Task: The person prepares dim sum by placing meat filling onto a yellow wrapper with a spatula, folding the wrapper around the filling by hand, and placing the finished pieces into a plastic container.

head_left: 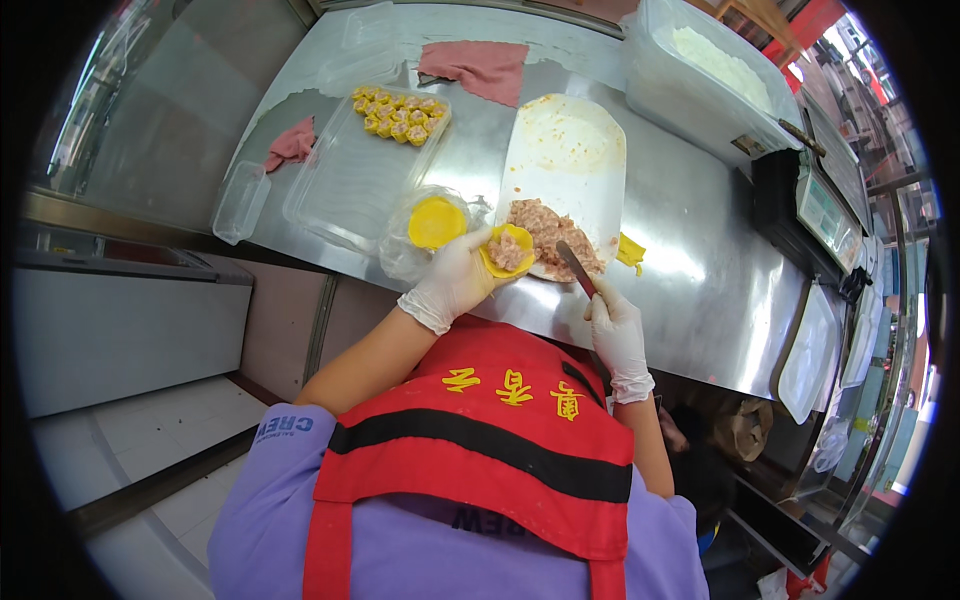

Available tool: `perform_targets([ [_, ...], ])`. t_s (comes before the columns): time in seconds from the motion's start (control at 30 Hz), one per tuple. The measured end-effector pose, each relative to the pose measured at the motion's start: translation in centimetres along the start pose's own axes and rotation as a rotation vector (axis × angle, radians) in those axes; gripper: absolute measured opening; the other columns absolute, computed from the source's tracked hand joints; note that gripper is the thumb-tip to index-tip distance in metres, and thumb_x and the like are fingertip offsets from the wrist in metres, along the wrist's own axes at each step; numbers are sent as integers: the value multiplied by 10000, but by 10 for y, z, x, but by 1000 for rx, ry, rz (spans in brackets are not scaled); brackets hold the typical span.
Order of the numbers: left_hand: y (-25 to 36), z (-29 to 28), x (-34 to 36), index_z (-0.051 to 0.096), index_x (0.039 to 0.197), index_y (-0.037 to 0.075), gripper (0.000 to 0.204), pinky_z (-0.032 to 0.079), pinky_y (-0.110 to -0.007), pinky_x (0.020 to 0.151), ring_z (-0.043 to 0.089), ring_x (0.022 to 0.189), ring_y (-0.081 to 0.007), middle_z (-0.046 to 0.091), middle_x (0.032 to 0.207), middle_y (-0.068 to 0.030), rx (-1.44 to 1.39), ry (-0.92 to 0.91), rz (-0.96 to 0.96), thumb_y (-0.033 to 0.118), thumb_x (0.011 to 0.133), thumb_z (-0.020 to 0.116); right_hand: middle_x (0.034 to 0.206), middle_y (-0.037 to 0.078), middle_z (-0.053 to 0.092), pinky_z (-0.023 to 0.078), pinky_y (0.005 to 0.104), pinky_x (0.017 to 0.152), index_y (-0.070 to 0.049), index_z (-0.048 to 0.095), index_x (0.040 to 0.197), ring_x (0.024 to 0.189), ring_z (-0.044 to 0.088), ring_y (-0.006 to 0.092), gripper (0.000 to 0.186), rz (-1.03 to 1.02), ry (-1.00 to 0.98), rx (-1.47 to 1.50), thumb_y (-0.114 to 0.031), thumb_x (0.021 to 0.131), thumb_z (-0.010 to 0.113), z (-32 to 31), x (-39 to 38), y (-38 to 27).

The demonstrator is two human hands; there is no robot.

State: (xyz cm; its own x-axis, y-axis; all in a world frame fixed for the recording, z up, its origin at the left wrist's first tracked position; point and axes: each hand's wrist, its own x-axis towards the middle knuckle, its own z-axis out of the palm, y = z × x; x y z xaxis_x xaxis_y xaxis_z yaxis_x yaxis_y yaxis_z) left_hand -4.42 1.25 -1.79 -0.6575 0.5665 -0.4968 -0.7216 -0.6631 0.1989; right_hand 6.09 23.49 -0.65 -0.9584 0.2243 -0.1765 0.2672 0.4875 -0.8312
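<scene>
My left hand [456, 283], in a white glove, holds a round yellow dumpling wrapper [490, 266] with a mound of pinkish minced meat on it. Gloved as well, my right hand [617, 335] grips the handle of a flat-bladed knife [574, 268]. Its blade tip reaches the meat filling [543, 228] heaped at the near end of a long white tray [575, 125]. Just left of my left hand, a stack of yellow wrappers [436, 222] lies in a clear plastic bag [398, 245]. Filled open-topped dumplings [400, 115] stand in rows in a clear shallow tray [330, 190].
Pink cloths [480, 68] lie at the back and left of the steel table [690, 250]. A small clear container [241, 203] is at the left edge. A large clear tub [690, 85] and a scale [825, 215] stand on the right. Yellow scraps [631, 252] lie beside the white tray.
</scene>
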Motion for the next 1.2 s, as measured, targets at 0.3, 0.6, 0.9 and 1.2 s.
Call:
perform_targets([
  [0.3, 0, 3, -2, 357, 1343, -52, 449, 424, -518, 1015, 483, 1227, -380, 458, 1338, -232, 115, -19, -7, 265, 1026, 327, 647, 3, 549, 349, 196, 476, 18, 580, 1209, 508, 435, 59, 329, 356, -317, 637, -69, 927, 433, 13, 2, -7],
  [0.6, 3, -7, -1, 365, 1345, -53, 452, 409, -511, 1030, 480, 1231, -379, 460, 1340, -228, 40, -5, 13, 252, 1012, 365, 649, -7, 548, 381, 204, 518, 9, 597, 1204, 563, 463, 51, 321, 199, -202, 468, -78, 932, 451, 17, -1, -30],
  [0.9, 10, 1, -8, 360, 1353, -54, 451, 403, -524, 1037, 460, 1248, -397, 442, 1358, -241, -20, -49, 19, 238, 1010, 356, 668, 14, 577, 322, 193, 419, -1, 588, 1205, 464, 417, 45, 307, 322, -313, 548, -85, 945, 448, 15, 7, -1],
  [1.2, 7, -12, -1, 370, 1350, -47, 447, 432, -516, 1010, 488, 1228, -379, 458, 1340, -236, 58, -56, 28, 247, 1015, 338, 688, 47, 598, 283, 183, 359, 33, 524, 1250, 413, 392, 56, 342, 460, -351, 858, -50, 940, 406, 16, 6, -16],
])
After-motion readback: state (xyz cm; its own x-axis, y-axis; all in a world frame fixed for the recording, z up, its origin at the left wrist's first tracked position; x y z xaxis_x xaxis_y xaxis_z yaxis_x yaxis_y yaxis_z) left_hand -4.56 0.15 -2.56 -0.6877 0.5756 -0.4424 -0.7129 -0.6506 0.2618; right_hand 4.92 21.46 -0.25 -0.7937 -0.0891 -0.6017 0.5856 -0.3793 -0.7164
